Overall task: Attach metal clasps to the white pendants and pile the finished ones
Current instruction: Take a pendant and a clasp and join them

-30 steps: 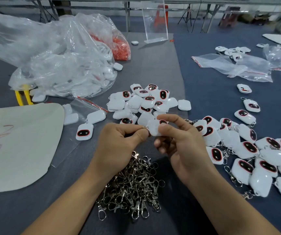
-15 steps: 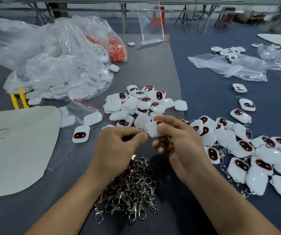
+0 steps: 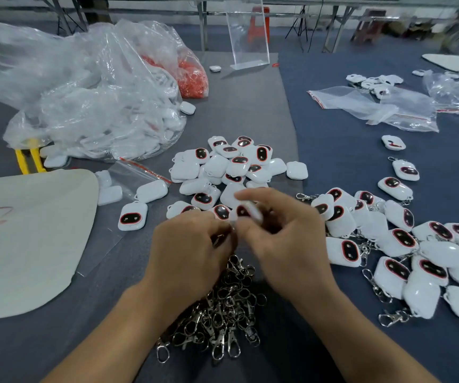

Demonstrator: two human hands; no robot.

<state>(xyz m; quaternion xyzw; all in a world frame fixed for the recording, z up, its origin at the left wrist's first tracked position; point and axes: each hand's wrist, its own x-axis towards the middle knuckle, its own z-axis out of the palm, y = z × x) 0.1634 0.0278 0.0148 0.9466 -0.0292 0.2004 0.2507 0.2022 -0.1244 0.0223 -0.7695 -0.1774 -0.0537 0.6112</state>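
Nearest the camera, a heap of metal clasps point(image 3: 217, 310) is spread on the grey table cover point(image 3: 250, 106), partly hidden under both wrists. Just above the heap the two hands are brought together, blurred by motion. The left hand point(image 3: 192, 250) is seen with its fingers curled, and a single clasp point(image 3: 218, 239) is pinched at its thumb, only a glint of metal being visible. The right hand point(image 3: 286, 239) is curled round a white pendant point(image 3: 250, 210), which is held at the fingertips above and slightly beyond the left thumb, raised clear of the table. The pendant's lower edge is turned toward the pinched clasp; whether the two are touching cannot be told.

To the right, on the blue cloth point(image 3: 347, 150), finished pendants point(image 3: 402, 241) with clasps attached are piled. To the left a cream sheet point(image 3: 23, 239) is laid flat. Just beyond the hands, loose pendants point(image 3: 231, 167) are heaped, and a small zip bag point(image 3: 137, 172) is lying near them. Farther left, a large clear plastic bag point(image 3: 84, 106) of white parts is slumped, with yellow handles point(image 3: 27, 158) showing at its near edge and a bag of red pieces point(image 3: 192, 76) behind it. At the far end a clear acrylic stand point(image 3: 247, 37) is set upright, and more plastic bags point(image 3: 375, 106) are spread to the far right.
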